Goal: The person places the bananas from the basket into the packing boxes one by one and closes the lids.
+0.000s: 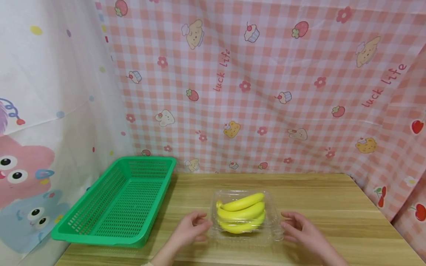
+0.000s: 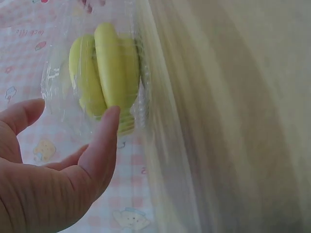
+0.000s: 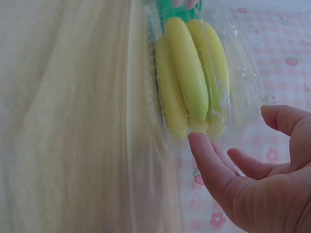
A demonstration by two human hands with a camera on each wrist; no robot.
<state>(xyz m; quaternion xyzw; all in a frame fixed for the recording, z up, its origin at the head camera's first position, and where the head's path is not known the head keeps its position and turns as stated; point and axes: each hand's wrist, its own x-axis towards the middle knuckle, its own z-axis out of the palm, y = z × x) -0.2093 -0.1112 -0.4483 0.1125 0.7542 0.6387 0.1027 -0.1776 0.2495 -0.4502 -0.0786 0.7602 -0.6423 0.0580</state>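
Observation:
A bunch of yellow bananas (image 1: 241, 213) lies inside a clear plastic clamshell box (image 1: 246, 239) on the wooden table. My left hand (image 1: 190, 229) is at the box's left side, fingers loosely bent, fingertips right at the plastic. On the opposite side, my right hand (image 1: 304, 233) has its fingertips close to the box's right edge. In the left wrist view the thumb and fingers are spread apart before the box, with the bananas (image 2: 109, 73) showing through. The right wrist view has the fingers likewise parted near the bananas (image 3: 187, 73). Neither hand grips anything.
A green perforated plastic basket (image 1: 143, 236) stands on the left of the table (image 1: 319, 195). Behind the table hangs a pink checked cloth (image 1: 266, 66) with cartoon prints. A white patterned cloth (image 1: 76, 81) hangs along the left side.

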